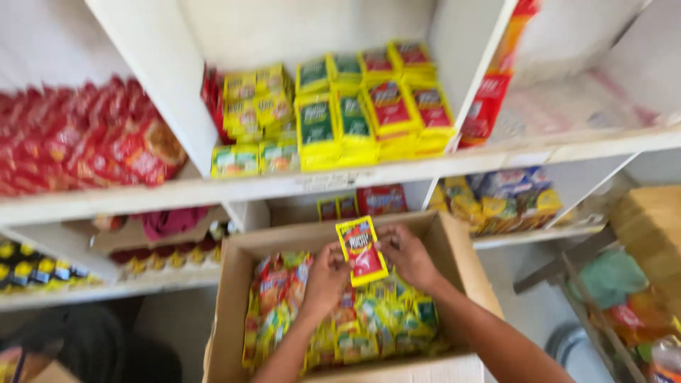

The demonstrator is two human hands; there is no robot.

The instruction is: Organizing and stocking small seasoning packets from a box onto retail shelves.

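Both of my hands are over an open cardboard box [234, 298] full of small yellow and red packets [376, 323]. A yellow and red packet [362, 250] is held upright between them: my left hand [326, 278] grips its left side and my right hand [410, 257] its right side. The packet is just above the box's far edge, below the white shelf [284, 186]. That shelf holds stacks of yellow packets with green and red fronts [369, 117].
Red snack bags [85, 138] fill the left shelf compartment. Lower shelves carry more packets [496, 198] and small bottles [35, 268]. A red and orange strip of sachets [496, 78] hangs on the shelf divider. At right stand a wire rack with bagged goods [624, 298] and a brown box [652, 227].
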